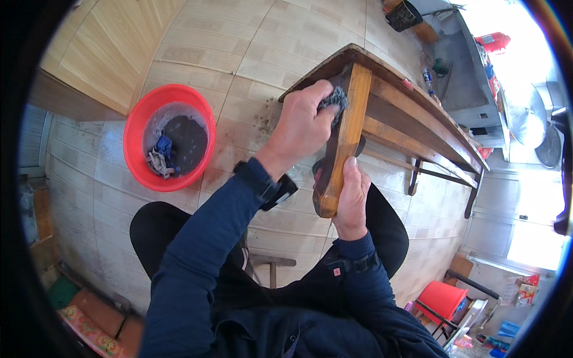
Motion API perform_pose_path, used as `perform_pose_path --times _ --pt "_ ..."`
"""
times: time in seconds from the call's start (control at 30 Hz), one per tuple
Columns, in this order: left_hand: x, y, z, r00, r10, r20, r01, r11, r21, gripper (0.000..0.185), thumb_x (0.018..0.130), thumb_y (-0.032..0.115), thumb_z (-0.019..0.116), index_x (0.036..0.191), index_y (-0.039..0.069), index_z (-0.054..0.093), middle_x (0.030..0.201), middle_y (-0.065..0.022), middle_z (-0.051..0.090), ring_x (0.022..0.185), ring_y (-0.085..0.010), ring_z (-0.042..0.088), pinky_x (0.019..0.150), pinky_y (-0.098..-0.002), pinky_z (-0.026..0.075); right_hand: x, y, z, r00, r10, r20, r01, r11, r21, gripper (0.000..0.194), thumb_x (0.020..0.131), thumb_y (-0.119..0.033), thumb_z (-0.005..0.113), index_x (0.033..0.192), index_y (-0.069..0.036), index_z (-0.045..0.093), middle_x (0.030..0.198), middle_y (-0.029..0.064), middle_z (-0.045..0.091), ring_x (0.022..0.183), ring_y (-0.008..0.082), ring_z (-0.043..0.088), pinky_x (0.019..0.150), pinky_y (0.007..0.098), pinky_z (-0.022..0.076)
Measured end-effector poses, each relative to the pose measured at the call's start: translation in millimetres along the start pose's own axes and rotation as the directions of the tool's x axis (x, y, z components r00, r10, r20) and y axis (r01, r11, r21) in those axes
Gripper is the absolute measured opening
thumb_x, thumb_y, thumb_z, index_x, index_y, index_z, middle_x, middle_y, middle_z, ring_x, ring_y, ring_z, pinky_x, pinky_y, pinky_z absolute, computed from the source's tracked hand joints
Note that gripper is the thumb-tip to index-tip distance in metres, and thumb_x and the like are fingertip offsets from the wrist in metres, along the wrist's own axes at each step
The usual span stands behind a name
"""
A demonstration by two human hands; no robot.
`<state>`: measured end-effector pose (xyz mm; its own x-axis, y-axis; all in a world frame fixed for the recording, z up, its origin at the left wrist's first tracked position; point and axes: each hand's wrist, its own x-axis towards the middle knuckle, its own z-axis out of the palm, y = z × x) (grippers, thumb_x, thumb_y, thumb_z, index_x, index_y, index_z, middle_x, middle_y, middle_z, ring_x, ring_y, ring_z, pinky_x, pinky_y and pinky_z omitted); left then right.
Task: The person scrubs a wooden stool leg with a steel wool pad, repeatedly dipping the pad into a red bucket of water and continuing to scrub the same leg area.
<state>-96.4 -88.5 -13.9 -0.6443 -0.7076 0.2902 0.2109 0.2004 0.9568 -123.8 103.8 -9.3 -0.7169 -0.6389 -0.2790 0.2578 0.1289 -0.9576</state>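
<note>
A long wooden table or bench lies tipped over on the floor, its near leg (357, 112) pointing towards me. My left hand (304, 123) is closed around a crumpled dark grey scouring pad (335, 102), pressed against the side of that leg near the top panel. Lower down, my right hand (352, 192) grips the leg close to its rounded end, thumb along the wood; some of its fingers are hidden behind. To the left stands a red plastic basin (134, 147) with dark, sudsy water and blue and pale cloths (162, 154) in it.
A light wood cabinet (105, 49) stands at the upper left. A concrete counter (470, 80) runs along the upper right, with a black bucket (403, 16) nearby. At the lower right is a red container (441, 300). Part of a low wooden stand (273, 261) shows between my legs.
</note>
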Motion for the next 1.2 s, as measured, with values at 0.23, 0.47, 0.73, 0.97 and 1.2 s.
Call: perform_pose_path --times 0.23,0.47,0.73,0.97,1.2 --pt "32 4 5 0.996 0.059 -0.063 -0.051 0.991 0.126 0.014 0.097 0.007 0.07 0.105 -0.004 0.071 0.081 -0.0229 0.068 0.069 -0.0234 0.061 0.068 -0.0397 0.052 4 1 3 0.999 -0.036 -0.024 0.036 0.999 -0.017 0.054 0.118 -0.048 0.046 0.111 0.001 0.067 0.086 0.0122 0.073 0.07 0.0179 0.07 0.065 0.0321 0.058" --pt "-27 16 -14 0.985 -0.055 0.163 0.043 0.996 0.072 0.005 0.102 0.001 0.068 0.106 -0.001 0.068 0.087 -0.0058 0.068 0.081 -0.0108 0.059 0.073 -0.0313 0.05 3 2 3 1.0 -0.023 -0.008 0.023 1.0 0.011 0.051 0.119 -0.047 0.047 0.112 0.0 0.066 0.087 0.0124 0.073 0.071 0.0171 0.071 0.065 0.0316 0.0585" --pt "-18 13 -30 0.903 -0.429 0.004 0.356 0.744 -0.566 0.01 0.107 0.011 0.071 0.114 0.005 0.072 0.087 0.0025 0.071 0.066 -0.0023 0.062 0.048 -0.0215 0.043 10 12 -8 0.992 -0.126 0.022 0.127 0.989 -0.074 0.052 0.118 -0.049 0.05 0.112 0.0 0.065 0.086 0.0105 0.073 0.073 0.0158 0.071 0.067 0.0303 0.0583" --pt "-29 14 -21 0.918 -0.368 0.15 0.389 0.754 -0.529 0.013 0.106 0.01 0.072 0.117 0.003 0.072 0.09 0.0028 0.071 0.069 -0.0028 0.061 0.053 -0.0221 0.046 11 13 -9 0.993 -0.113 0.017 0.114 0.988 -0.102 0.051 0.119 -0.048 0.049 0.113 0.0 0.065 0.087 0.01 0.073 0.072 0.0156 0.07 0.067 0.0302 0.0579" --pt "-31 3 -18 0.911 -0.37 0.181 0.409 0.755 -0.512 0.017 0.104 0.008 0.072 0.12 0.002 0.072 0.093 0.001 0.071 0.075 -0.0051 0.064 0.06 -0.0235 0.052 9 13 -6 0.996 -0.09 -0.004 0.089 0.995 -0.046 0.048 0.119 -0.045 0.048 0.115 -0.001 0.065 0.088 0.0109 0.073 0.073 0.0166 0.071 0.067 0.0312 0.0591"
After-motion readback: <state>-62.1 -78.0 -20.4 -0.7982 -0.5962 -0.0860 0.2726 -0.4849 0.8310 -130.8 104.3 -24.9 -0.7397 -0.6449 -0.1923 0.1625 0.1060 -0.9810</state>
